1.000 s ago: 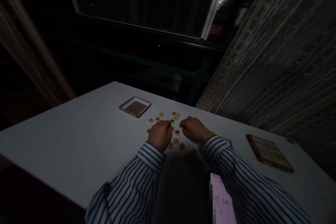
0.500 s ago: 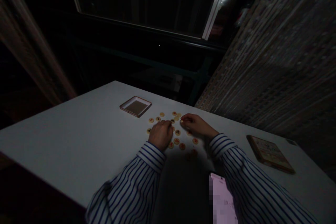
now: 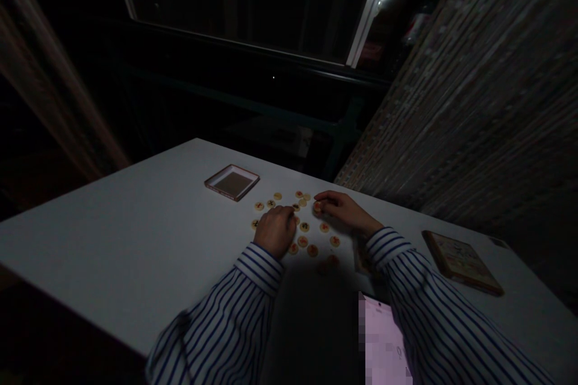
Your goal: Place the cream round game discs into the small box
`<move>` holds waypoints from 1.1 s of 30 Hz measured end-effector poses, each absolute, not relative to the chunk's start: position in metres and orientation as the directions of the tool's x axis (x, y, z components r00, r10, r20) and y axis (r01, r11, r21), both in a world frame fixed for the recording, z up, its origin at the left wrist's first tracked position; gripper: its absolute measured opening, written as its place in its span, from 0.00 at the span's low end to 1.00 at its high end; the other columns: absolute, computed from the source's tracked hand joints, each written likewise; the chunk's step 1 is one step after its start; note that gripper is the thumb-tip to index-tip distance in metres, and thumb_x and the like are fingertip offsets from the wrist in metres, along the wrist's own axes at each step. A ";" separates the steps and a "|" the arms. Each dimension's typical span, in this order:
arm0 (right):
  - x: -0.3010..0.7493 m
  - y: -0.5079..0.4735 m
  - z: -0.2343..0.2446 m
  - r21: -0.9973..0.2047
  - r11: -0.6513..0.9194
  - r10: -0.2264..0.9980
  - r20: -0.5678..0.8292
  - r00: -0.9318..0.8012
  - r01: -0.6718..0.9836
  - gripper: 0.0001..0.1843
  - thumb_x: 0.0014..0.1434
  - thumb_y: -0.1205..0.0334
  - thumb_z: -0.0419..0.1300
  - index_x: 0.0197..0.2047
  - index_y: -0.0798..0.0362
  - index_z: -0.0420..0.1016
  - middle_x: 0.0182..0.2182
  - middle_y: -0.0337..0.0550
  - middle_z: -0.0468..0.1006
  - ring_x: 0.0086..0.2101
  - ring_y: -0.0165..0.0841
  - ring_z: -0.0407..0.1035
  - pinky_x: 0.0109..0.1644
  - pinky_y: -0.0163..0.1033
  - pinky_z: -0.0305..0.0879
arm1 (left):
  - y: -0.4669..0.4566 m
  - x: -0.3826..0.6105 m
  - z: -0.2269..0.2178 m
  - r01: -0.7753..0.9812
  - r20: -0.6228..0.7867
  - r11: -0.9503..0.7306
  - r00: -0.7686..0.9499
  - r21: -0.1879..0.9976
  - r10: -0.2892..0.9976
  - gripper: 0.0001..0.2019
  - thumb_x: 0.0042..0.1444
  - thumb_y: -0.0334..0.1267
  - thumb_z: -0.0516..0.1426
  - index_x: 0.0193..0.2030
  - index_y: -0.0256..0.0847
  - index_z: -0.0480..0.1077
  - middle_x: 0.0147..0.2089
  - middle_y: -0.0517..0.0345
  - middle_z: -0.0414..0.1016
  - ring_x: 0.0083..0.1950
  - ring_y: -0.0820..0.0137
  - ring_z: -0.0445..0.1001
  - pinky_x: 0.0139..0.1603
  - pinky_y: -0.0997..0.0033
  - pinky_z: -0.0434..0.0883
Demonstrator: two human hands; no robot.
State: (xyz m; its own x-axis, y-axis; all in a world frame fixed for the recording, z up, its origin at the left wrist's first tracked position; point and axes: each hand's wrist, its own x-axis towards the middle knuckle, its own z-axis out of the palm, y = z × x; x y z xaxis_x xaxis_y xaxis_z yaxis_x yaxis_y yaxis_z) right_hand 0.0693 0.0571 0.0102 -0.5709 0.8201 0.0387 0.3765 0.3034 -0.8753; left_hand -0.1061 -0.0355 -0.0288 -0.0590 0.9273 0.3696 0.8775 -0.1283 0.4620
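Note:
Several small round game discs [image 3: 305,227] with red or dark marks lie scattered on a white table [image 3: 135,240]. My left hand [image 3: 277,230] rests curled over the left side of the discs, its fingers bent down onto them. To the right, my right hand [image 3: 341,210] pinches one disc [image 3: 318,207] between its fingertips, a little above the table. Both arms wear striped sleeves.
A shallow square box tray [image 3: 232,181] sits beyond the discs to the left. A flat square box lid [image 3: 461,261] lies at the right. A lit phone screen [image 3: 383,343] glows near my right forearm. A brick wall [image 3: 474,102] rises on the right, a dark window behind.
My right hand has moved away from the left hand toward the far right and now pinches a disc; more discs show where it lay. The left hand has barely moved.

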 end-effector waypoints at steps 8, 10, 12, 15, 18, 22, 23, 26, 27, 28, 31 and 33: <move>0.083 0.059 0.031 -0.833 0.321 0.851 0.045 -0.523 0.450 0.13 0.51 0.63 0.57 0.42 0.57 0.70 0.32 0.43 0.76 0.33 0.30 0.70 0.42 0.37 0.65 | -0.035 -0.106 -0.031 0.880 0.364 -0.129 -0.053 0.457 0.930 0.13 0.57 0.37 0.47 0.44 0.40 0.69 0.42 0.53 0.74 0.44 0.66 0.70 0.45 0.68 0.65; 0.090 0.059 0.039 -0.829 0.317 0.859 0.044 -0.510 0.462 0.15 0.53 0.62 0.56 0.44 0.57 0.70 0.31 0.44 0.76 0.33 0.30 0.70 0.39 0.37 0.65 | -0.035 -0.107 -0.032 0.879 0.372 -0.143 -0.042 0.455 0.927 0.13 0.57 0.37 0.47 0.44 0.40 0.69 0.42 0.52 0.74 0.44 0.66 0.70 0.46 0.68 0.65; 0.098 0.060 0.047 -0.835 0.289 0.879 0.039 -0.475 0.468 0.16 0.52 0.61 0.57 0.44 0.57 0.70 0.31 0.45 0.77 0.34 0.31 0.70 0.37 0.36 0.65 | -0.034 -0.107 -0.032 0.878 0.378 -0.153 -0.035 0.454 0.925 0.13 0.57 0.37 0.47 0.43 0.40 0.69 0.41 0.52 0.74 0.44 0.66 0.70 0.46 0.68 0.65; 0.109 0.061 0.055 -0.839 0.273 0.893 0.038 -0.449 0.471 0.15 0.51 0.60 0.58 0.43 0.56 0.71 0.32 0.45 0.76 0.34 0.31 0.70 0.36 0.35 0.65 | -0.034 -0.106 -0.033 0.877 0.384 -0.156 -0.035 0.454 0.923 0.12 0.57 0.37 0.47 0.43 0.40 0.69 0.41 0.52 0.74 0.44 0.66 0.70 0.45 0.68 0.65; 0.116 0.062 0.058 -0.845 0.272 0.897 0.049 -0.439 0.461 0.15 0.50 0.60 0.59 0.42 0.56 0.71 0.31 0.44 0.76 0.35 0.31 0.70 0.36 0.35 0.65 | -0.035 -0.106 -0.032 0.876 0.389 -0.155 -0.040 0.457 0.920 0.12 0.57 0.37 0.47 0.43 0.40 0.69 0.41 0.52 0.74 0.44 0.66 0.70 0.46 0.68 0.65; 0.119 0.063 0.058 -0.854 0.285 0.896 0.076 -0.437 0.436 0.14 0.48 0.61 0.60 0.40 0.56 0.70 0.32 0.44 0.76 0.36 0.32 0.71 0.37 0.36 0.65 | -0.035 -0.106 -0.031 0.875 0.370 -0.131 -0.057 0.465 0.927 0.13 0.57 0.37 0.47 0.44 0.40 0.69 0.42 0.52 0.73 0.45 0.66 0.70 0.46 0.67 0.65; 0.119 0.062 0.057 -0.857 0.284 0.899 0.082 -0.431 0.430 0.14 0.48 0.61 0.60 0.39 0.56 0.70 0.33 0.44 0.76 0.36 0.32 0.71 0.38 0.36 0.66 | -0.035 -0.106 -0.031 0.876 0.362 -0.124 -0.062 0.466 0.930 0.13 0.57 0.37 0.47 0.44 0.41 0.69 0.42 0.52 0.73 0.45 0.66 0.70 0.46 0.67 0.65; 0.117 0.062 0.056 -0.868 0.283 0.901 0.095 -0.424 0.407 0.12 0.47 0.63 0.60 0.37 0.55 0.69 0.34 0.45 0.76 0.37 0.32 0.71 0.38 0.36 0.66 | -0.035 -0.106 -0.030 0.878 0.353 -0.118 -0.061 0.463 0.934 0.13 0.57 0.37 0.47 0.44 0.40 0.69 0.42 0.52 0.73 0.45 0.65 0.70 0.46 0.67 0.65; 0.117 0.063 0.056 -0.870 0.286 0.900 0.099 -0.425 0.401 0.12 0.47 0.63 0.60 0.37 0.55 0.69 0.34 0.45 0.76 0.37 0.32 0.71 0.38 0.36 0.66 | -0.035 -0.105 -0.030 0.879 0.354 -0.119 -0.060 0.462 0.933 0.13 0.57 0.37 0.47 0.44 0.40 0.69 0.42 0.52 0.74 0.45 0.65 0.70 0.46 0.67 0.65; 0.116 0.063 0.055 -0.870 0.291 0.898 0.105 -0.427 0.398 0.12 0.47 0.63 0.60 0.37 0.55 0.69 0.34 0.45 0.76 0.36 0.32 0.71 0.38 0.36 0.66 | -0.035 -0.105 -0.030 0.880 0.354 -0.120 -0.058 0.460 0.933 0.13 0.57 0.37 0.47 0.44 0.40 0.69 0.42 0.52 0.74 0.45 0.65 0.70 0.46 0.67 0.65; 0.113 0.064 0.053 -0.847 0.322 0.890 0.119 -0.439 0.423 0.12 0.47 0.63 0.60 0.37 0.55 0.69 0.34 0.44 0.76 0.35 0.32 0.71 0.39 0.37 0.66 | -0.035 -0.105 -0.030 0.882 0.344 -0.111 -0.061 0.458 0.937 0.13 0.57 0.37 0.47 0.44 0.40 0.69 0.42 0.52 0.74 0.45 0.65 0.70 0.46 0.67 0.65; 0.110 0.065 0.050 -0.795 0.372 0.879 0.137 -0.456 0.479 0.12 0.47 0.61 0.60 0.36 0.55 0.69 0.33 0.44 0.76 0.34 0.32 0.70 0.40 0.38 0.66 | -0.035 -0.105 -0.029 0.884 0.340 -0.108 -0.061 0.456 0.938 0.13 0.57 0.37 0.47 0.44 0.41 0.69 0.42 0.52 0.73 0.46 0.65 0.70 0.46 0.67 0.65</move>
